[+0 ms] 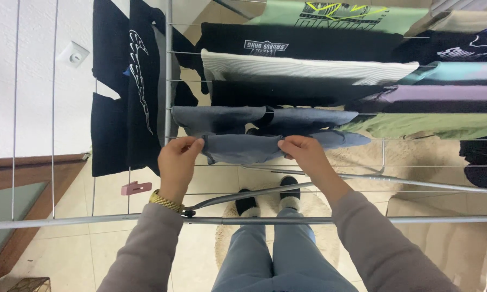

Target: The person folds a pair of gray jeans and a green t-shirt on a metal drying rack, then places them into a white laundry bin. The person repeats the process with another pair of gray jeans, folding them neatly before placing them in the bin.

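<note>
Item: blue-grey cloth [242, 148], on the drying rack [243, 220], nearest occupied wire to you. Your left hand [177, 162] pinches its left edge; your right hand [308, 154] pinches its right edge, fingers closed on fabric. Pull both ends level and taut, I'd advise, so it hangs flat. Count: hands, two; pink clothespin [135, 188] at the rack's left, one; hanging garments, at least ten.

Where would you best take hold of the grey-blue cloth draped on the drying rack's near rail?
Probably at its two near corners, from the person's own side, above the rail. The grey-blue cloth lies folded across the wire, its near edge free. The left hand and right hand already pinch that edge at opposite ends, which keeps it spread flat.
</note>
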